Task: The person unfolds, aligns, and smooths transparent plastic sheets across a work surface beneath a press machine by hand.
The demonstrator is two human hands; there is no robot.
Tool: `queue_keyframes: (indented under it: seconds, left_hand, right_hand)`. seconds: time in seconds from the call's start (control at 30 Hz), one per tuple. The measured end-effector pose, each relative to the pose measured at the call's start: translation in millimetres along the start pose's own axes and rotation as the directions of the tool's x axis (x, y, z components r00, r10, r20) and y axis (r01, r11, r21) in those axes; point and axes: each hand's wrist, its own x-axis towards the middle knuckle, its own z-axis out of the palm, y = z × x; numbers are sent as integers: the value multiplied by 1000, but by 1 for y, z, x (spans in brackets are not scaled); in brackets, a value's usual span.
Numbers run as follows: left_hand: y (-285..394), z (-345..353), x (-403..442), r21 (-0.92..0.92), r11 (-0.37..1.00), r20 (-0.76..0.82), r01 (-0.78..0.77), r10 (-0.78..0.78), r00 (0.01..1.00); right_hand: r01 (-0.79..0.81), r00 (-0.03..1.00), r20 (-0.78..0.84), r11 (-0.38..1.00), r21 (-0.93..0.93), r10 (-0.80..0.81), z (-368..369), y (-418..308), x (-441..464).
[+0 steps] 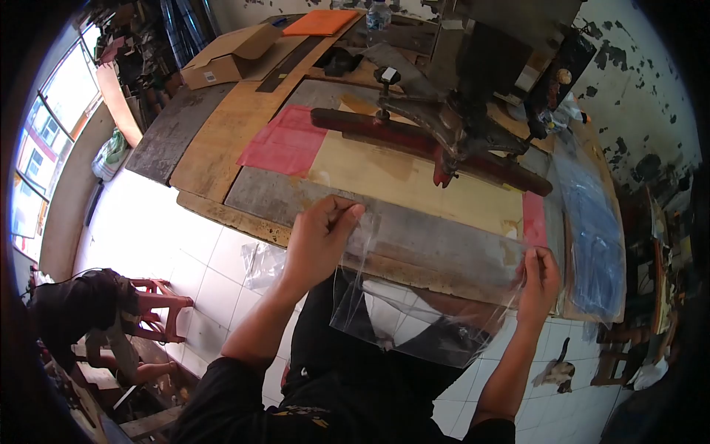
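Note:
A clear plastic sheet (421,325) hangs stretched between my two hands over the table's front edge, its lower part drooping above my lap. My left hand (325,233) is closed and pinches its left upper corner between thumb and fingers. At the other end my right hand (538,277) pinches the right upper corner. Behind the sheet lies a grey metal plate (274,196) bearing a cream-coloured strip (414,181). Pink-red pieces (285,140) cover the strip's ends. Above it stands a sealing-type press with a dark red bar (362,133).
A stack of clear plastic (588,222) lies on the table's right side. An open cardboard box (233,55), an orange item (320,22) and a bottle (378,18) are at the back. Another person (89,311) sits at lower left; a cat (558,371) is on the floor.

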Motion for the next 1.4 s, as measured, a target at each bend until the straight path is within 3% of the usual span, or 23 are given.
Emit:
queue_keyframes:
  seconds: [0.07, 0.2, 0.27, 0.37, 0.5, 0.6, 0.67, 0.9, 1.0, 1.07, 1.2, 1.27, 1.4]
  left_hand:
    - [-4, -1, 14, 28, 1000, 25, -6, 5, 1000]
    - [-27, -1, 56, 133, 987, 141, -88, 69, 988]
    - [-26, 3, 75, 249, 966, 187, -67, 20, 982]
    - [-29, 11, 100, 334, 935, 175, -119, 62, 983]
    - [-46, 24, 126, 354, 917, 164, -185, 134, 977]
    - [-41, 23, 128, 440, 866, 263, -239, 130, 956]
    - [-44, 25, 127, 477, 791, 256, -383, 291, 922]
    - [-37, 26, 123, 498, 817, 277, -292, 169, 946]
    - [-30, 22, 123, 541, 795, 328, -275, 102, 939]
    - [-25, 18, 121, 503, 805, 377, -313, 121, 918]
    - [-26, 14, 118, 421, 856, 378, -300, 135, 916]
    - [-29, 13, 118, 374, 879, 377, -297, 148, 914]
    - [-28, 14, 121, 372, 878, 375, -302, 155, 914]
  right_hand:
    - [-117, 986, 108, 991, -60, 123, 5, -5, 13]
    - [-119, 961, 234, 982, -147, 151, 16, 14, 51]
    - [29, 946, 315, 954, -299, 70, 25, 31, 75]
    - [134, 954, 300, 899, -418, -3, 40, 47, 105]
    - [138, 972, 232, 884, -447, -35, 59, 31, 110]
    - [244, 965, 222, 789, -564, -141, 66, 28, 105]
    - [206, 971, 228, 761, -615, -78, 67, 23, 102]
    - [343, 932, 321, 693, -634, -168, 64, 32, 107]
    - [342, 922, 362, 721, -603, -135, 56, 17, 108]
    - [264, 903, 425, 699, -665, 63, 50, -4, 108]
    - [276, 875, 475, 710, -648, 93, 39, 7, 110]
    - [329, 881, 472, 764, -554, -37, 39, 20, 108]
    - [358, 883, 456, 781, -511, -107, 42, 26, 110]
